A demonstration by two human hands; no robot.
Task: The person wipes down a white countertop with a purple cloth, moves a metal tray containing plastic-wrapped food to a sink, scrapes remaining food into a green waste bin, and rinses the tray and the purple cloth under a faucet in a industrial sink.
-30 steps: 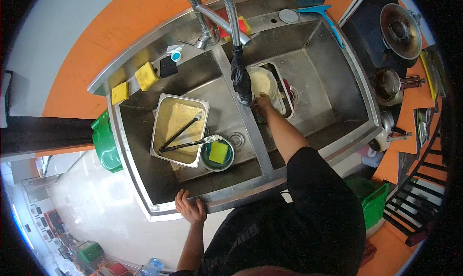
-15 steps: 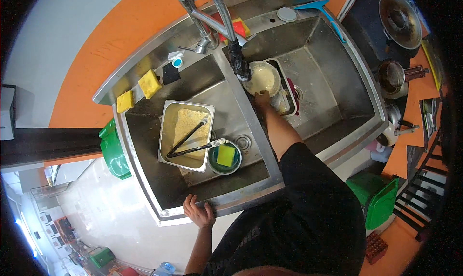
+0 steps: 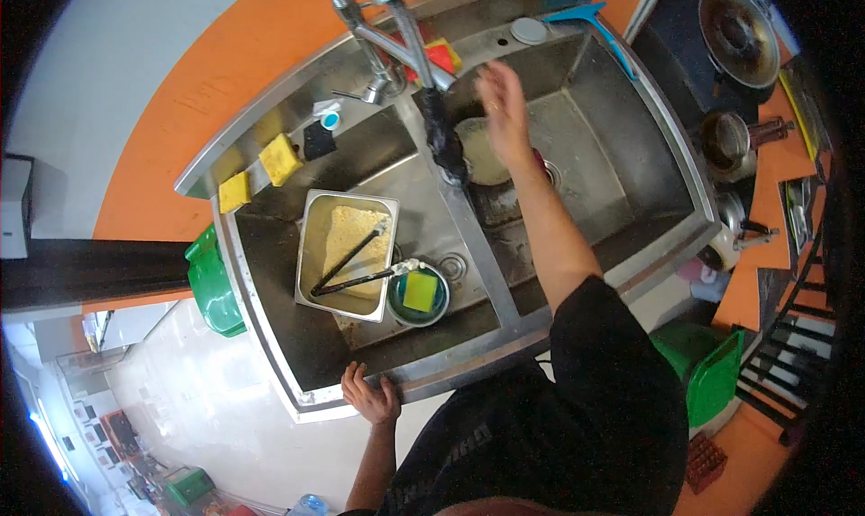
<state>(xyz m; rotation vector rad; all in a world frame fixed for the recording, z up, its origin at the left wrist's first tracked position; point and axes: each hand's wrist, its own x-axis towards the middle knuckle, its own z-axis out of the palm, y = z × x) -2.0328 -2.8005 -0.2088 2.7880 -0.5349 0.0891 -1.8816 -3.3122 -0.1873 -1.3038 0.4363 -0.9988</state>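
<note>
Bowl, 1 o'clock, could spill if my open, apparently empty right hand bumps it; left hand rests open on sink rim.

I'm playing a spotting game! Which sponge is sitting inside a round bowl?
The yellow-green sponge, inside the round bowl beside the rectangular metal pan. The two yellow sponges aren't in any bowl; they lie up on the ledge of the sink.

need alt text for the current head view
A person's open right hand hovers over the right basin of a steel double sink; the left hand rests on the front rim. The left basin holds a metal pan with black tongs across it, beside a round bowl.
</note>
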